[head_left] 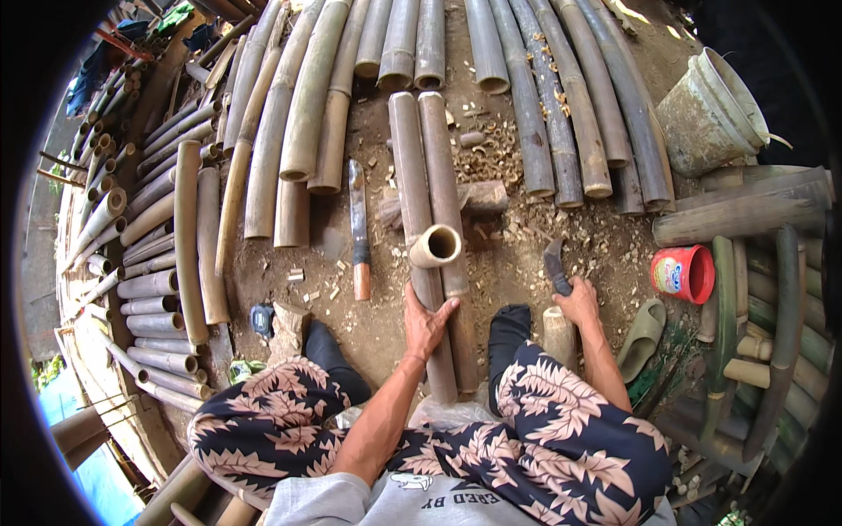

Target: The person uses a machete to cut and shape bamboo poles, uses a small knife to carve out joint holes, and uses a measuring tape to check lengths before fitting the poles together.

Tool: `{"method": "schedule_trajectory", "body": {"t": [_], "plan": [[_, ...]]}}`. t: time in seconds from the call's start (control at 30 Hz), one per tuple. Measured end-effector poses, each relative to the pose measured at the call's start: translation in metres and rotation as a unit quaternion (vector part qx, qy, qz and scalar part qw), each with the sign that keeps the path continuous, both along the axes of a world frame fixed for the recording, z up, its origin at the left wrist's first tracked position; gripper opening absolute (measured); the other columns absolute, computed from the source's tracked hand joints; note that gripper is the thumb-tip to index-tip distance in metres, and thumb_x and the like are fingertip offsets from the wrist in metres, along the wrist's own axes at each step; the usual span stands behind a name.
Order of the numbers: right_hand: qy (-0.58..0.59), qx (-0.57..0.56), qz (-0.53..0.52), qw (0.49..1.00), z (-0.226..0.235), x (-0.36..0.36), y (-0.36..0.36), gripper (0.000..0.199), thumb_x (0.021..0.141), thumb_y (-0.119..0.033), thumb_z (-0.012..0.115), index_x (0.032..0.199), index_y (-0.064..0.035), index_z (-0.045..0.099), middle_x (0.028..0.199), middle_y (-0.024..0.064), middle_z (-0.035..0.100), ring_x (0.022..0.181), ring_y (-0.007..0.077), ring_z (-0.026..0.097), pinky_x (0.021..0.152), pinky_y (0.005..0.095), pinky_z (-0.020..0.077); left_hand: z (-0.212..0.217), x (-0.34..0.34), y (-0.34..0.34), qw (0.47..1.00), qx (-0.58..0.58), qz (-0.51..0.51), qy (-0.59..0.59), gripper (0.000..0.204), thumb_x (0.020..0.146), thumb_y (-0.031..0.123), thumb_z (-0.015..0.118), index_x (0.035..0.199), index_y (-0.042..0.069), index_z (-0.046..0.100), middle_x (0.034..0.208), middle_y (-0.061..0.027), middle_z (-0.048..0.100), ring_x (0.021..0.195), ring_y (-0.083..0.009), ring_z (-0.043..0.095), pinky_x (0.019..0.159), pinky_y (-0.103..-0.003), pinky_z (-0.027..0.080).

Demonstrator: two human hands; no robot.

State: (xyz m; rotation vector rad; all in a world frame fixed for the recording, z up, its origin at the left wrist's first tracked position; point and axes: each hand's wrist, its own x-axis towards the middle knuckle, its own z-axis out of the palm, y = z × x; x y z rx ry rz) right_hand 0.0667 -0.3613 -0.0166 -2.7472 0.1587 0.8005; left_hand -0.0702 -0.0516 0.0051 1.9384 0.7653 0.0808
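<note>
Two long brown bamboo poles point(409, 167) lie side by side in front of me, resting across a short log point(484, 198). My left hand point(424, 326) is wrapped over them, thumb on the right and fingers on the left side. Just beyond that hand, a short bamboo piece point(436, 246) sits on the poles, its hollow end facing me. Low on the right, my right hand point(579, 303) is closed around the handle of a curved knife point(554, 263), its dark hooked blade pointing away. A bamboo stump point(559, 331) stands beside this hand.
A long straight knife point(358, 223) with a wooden handle lies left of the poles. Many bamboo poles point(307, 131) fan out ahead, with more stacked at left. On the right are a dirty bucket point(702, 114), a red tub point(693, 274), a green sandal point(642, 340) and more bamboo.
</note>
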Motion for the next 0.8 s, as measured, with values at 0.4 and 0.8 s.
{"method": "schedule_trajectory", "body": {"t": [0.4, 0.8], "plan": [[-0.154, 0.154, 0.012, 0.976, 0.073, -0.015, -0.045, 0.047, 0.086, -0.033, 0.06, 0.117, 0.0019, 0.057, 0.097, 0.0242, 0.065, 0.091, 0.0392, 0.064, 0.082, 0.0448, 0.0488, -0.014, -0.001, 0.001, 1.0, 0.007, -0.013, 0.0, 0.098, 0.072, 0.053, 0.084, 0.137, -0.001, 0.034, 0.123, -0.0313, 0.058, 0.115, -0.0464, 0.057, 0.096, -0.051, 0.046], [-0.188, 0.198, -0.116, 0.955, 0.09, -0.073, -0.033, 0.048, 0.088, -0.032, 0.067, 0.124, -0.0006, 0.057, 0.1, 0.0226, 0.066, 0.095, 0.0352, 0.065, 0.085, 0.0413, 0.0493, 0.013, 0.01, 0.002, 0.999, -0.022, -0.023, -0.031, 0.097, 0.072, 0.051, 0.085, 0.137, -0.001, 0.036, 0.126, -0.0278, 0.058, 0.118, -0.0437, 0.056, 0.099, -0.048, 0.045]]}}
